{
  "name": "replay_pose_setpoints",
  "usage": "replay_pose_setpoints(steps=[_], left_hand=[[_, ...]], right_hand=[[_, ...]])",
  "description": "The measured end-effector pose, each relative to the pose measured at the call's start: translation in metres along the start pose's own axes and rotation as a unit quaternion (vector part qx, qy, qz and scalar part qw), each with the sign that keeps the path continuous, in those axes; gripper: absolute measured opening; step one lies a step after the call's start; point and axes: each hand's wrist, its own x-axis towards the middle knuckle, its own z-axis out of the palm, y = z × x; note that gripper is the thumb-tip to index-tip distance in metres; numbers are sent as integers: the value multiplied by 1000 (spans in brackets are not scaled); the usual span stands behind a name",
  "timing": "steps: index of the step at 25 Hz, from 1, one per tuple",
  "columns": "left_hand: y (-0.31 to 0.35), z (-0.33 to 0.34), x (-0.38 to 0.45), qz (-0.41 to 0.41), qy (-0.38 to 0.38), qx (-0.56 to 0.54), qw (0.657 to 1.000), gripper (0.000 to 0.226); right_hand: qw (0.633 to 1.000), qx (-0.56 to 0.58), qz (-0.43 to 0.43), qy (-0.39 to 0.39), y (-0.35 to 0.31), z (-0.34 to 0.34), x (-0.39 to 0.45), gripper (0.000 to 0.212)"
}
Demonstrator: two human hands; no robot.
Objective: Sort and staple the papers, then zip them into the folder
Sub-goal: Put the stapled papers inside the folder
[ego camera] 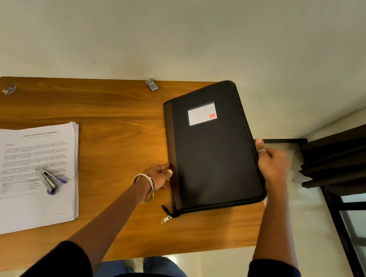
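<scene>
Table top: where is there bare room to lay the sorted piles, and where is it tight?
Widest bare wood lies between the paper stack and the folder, reaching back to the small metal box. A strip runs behind the stack toward the far left corner. It is tight on the right: the folder overhangs that edge, with the left hand and right hand on it. The stapler sits on the stack.

A wooden table (116, 117) with a warm, streaked grain stands against a pale wall (189, 26). At its far edge lies a small silver box (151, 84) — what it is cannot be told. On the far left corner sits a small blue-and-white object (9, 89), blurred. To the right stands dark furniture (344, 159) — slatted, beside a black-framed glass panel (363, 236). The floor (301, 252) is light and glossy.
</scene>
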Motion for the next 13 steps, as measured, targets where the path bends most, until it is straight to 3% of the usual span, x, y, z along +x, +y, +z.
replay_pose_setpoints(steps=[1,2,4,5,8,11,13], left_hand=[[6,-5,-2,6,13,7,1000,32],[14,-12,-6,20,29,-4,999,27],[34,-29,-19,78,60,-63,993,23],[46,-37,-29,111,77,-93,986,24],[76,-71,-64,191,108,-190,957,32],[83,-116,-89,205,85,-225,949,47],[67,-142,-90,194,110,-197,955,36]], right_hand=[[989,124,-27,-76,-8,-11,-4,49],[955,252,-56,-149,-18,-15,-12,43],[856,445,-72,-254,-39,-4,-28,33],[824,482,-57,-291,-51,8,-39,33],[825,422,-33,-376,-87,56,-78,45],[850,293,-219,-380,-109,108,-112,48],[855,179,-313,-374,-116,146,-131,53]])
